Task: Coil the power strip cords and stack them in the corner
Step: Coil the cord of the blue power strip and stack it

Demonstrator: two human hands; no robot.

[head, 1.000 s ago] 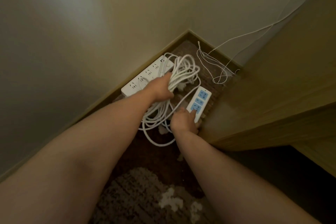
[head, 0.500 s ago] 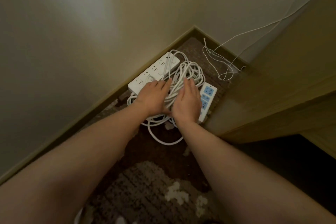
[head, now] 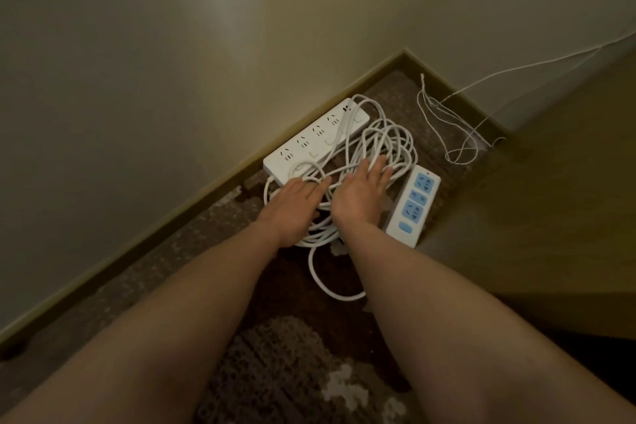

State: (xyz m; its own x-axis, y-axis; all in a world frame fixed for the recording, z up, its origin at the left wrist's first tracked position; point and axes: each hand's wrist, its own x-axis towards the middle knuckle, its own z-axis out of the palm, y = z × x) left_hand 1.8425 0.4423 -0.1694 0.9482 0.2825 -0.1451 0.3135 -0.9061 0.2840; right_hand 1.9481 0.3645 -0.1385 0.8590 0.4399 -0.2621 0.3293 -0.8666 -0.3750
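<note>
A long white power strip (head: 309,144) lies along the left baseboard near the room's corner. Beside it on the carpet sits a loose pile of white coiled cord (head: 385,141). A short white power strip with blue sockets (head: 414,208) lies at the pile's right edge. My left hand (head: 294,208) lies flat on the near left part of the coils, fingers straight. My right hand (head: 361,196) presses flat on the middle of the pile, fingers spread. One loop of cord (head: 323,282) trails out toward me between my forearms.
A thin white wire (head: 457,134) hangs from the wall and loops on the floor in the corner. A wooden furniture panel (head: 537,182) stands close on the right. Patterned brown carpet (head: 296,372) lies under me.
A second ago my left hand gripped the cord bundle and my right hand touched the blue strip. Both hands now lie flat on the cord pile, which rests on the floor.
</note>
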